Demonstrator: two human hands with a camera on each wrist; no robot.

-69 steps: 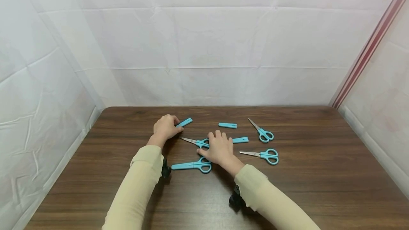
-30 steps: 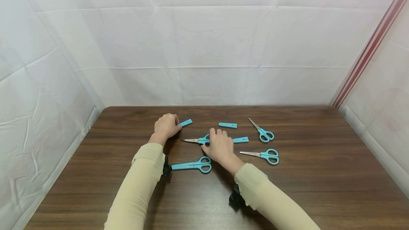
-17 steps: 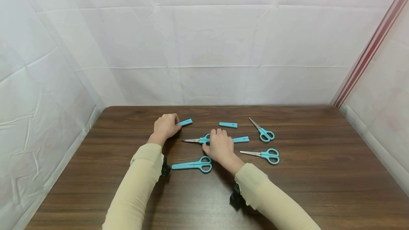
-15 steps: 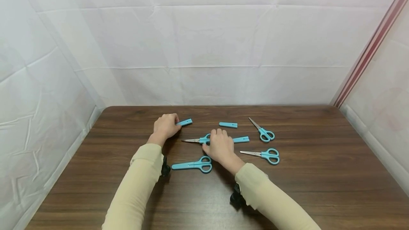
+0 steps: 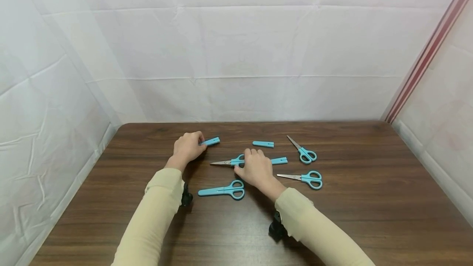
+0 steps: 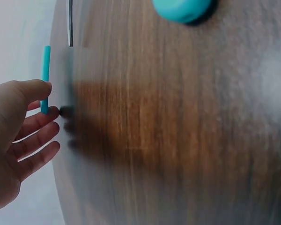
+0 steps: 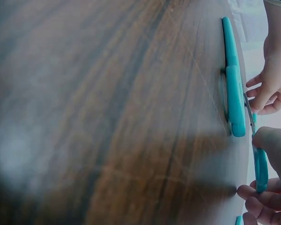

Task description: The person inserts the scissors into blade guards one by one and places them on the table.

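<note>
While the left hand (image 5: 187, 147) pinches a blade cap (image 5: 211, 141), the right hand (image 5: 256, 170) gripping bare scissors (image 5: 230, 161) should keep the blades level for sheathing.

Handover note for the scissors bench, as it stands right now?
Left hand: pinches the end of a loose blade cover, far left on the table.
Right hand: grips the handles of bare scissors, blade pointing left.
Done: one capped pair lies nearest the person.
Left: three bare pairs, the held one plus two on the right; two more loose covers lie mid-table.
</note>
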